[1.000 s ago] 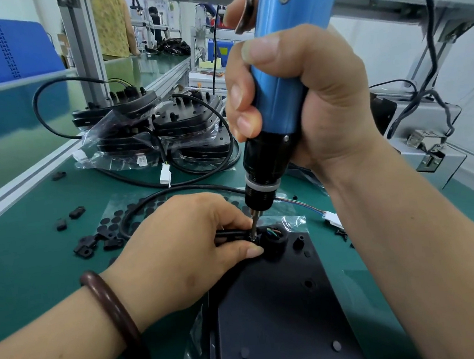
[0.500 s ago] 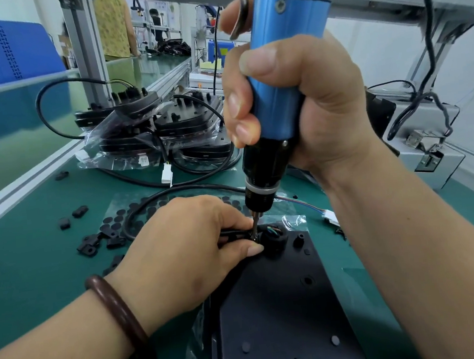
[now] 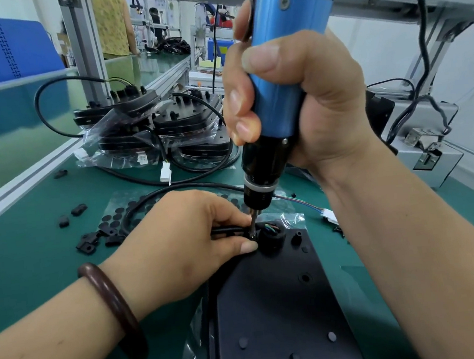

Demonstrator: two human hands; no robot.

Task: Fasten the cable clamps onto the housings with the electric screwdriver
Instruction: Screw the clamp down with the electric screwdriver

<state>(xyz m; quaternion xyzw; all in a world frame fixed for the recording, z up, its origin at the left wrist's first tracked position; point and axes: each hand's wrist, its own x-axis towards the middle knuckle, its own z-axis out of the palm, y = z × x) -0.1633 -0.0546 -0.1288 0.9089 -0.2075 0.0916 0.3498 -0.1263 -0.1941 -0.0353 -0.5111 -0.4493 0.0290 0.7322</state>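
- Electric screwdriver w/ blue metal barrel & black nose (image 3: 283, 96) stands near upright in our right hand (image 3: 318, 99). Fingers & thumb are wrapped tight round the barrel, thumb across the front, forearm coming in from the lower right.
- Its steel bit (image 3: 253, 221) points down onto the small black cable clamp (image 3: 252, 236), which is mostly hidden by bit & thumb. The clamp sits at the far-left corner of the flat black plastic housing (image 3: 271, 306), just beside a round port w/ coloured wires.
- Our left hand (image 3: 178, 243) lies knuckles-up at the housing's left edge. Thumb & forefinger pinch the black round cable (image 3: 226, 231) right beside the bit.
- Left forearm lies across the green bench mat (image 3: 22, 272), w/ a dark brown ring bracelet (image 3: 112, 307) on the wrist.
- Housing lies flat close in front of us, partly on a clear plastic bag (image 3: 291, 219).
- Small black spare clamps (image 3: 86, 246) lie on the mat left of the left hand. A stack (image 3: 152, 123) of bagged black housings sits further back.
- Print on far-bench items is too small to read.
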